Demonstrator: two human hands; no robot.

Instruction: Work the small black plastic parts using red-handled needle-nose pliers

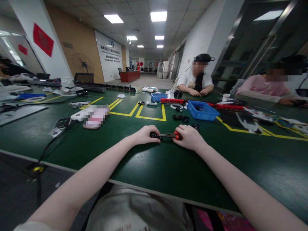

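Observation:
Just above the green table (149, 166), my left hand (146, 134) is closed around a small black part (154, 135), whose exact kind I cannot make out. My right hand (189, 136) grips a pair of needle-nose pliers (169, 135) by the red-orange handles. The pliers point left, and their tips meet the end of the black part. Whether the jaws bite on it is too small to tell. Behind my right hand, a dark item (196, 127) is partly hidden. A black bundled cable (181, 118) lies farther back.
A blue bin (203, 110) stands beyond my right hand, with a smaller blue bin (158, 97) farther back. A phone (96, 117) and a white device (78, 115) with a black cable lie left. Yellow tape (151, 119) marks the table. Two people sit across at right.

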